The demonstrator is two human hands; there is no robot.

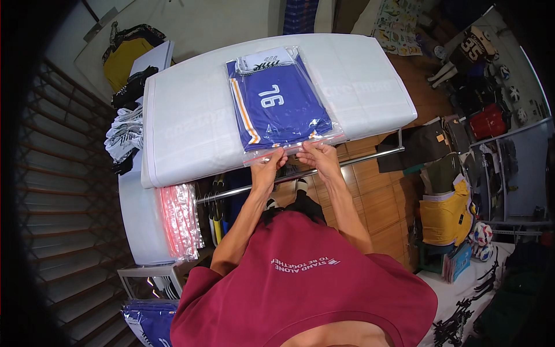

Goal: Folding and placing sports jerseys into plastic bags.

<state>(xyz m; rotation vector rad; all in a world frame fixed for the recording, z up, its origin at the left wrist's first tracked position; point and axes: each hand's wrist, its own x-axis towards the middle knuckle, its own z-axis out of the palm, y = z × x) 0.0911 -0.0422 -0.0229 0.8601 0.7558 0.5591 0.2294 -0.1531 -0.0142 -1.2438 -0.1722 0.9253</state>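
A clear plastic zip bag [323,113] lies on the white-covered table [190,126], its red-lined zip edge towards me. Inside it is a folded blue jersey [284,117] with a white number and orange-and-white side stripes. A folded white sock [264,60] with black marks sits at the bag's far end. My left hand [271,167] pinches the zip edge left of its middle. With thumb and fingers, my right hand [320,158] grips the same edge a little further right. Both hands are at the table's near edge.
Flat zip bags [180,221] are stacked on a lower white surface at left, with white-and-black socks [125,134] beyond. Packed blue garments [151,319] lie at lower left. A metal rail [347,164] runs below the table's near edge. Folded yellow clothing [446,214] is at right.
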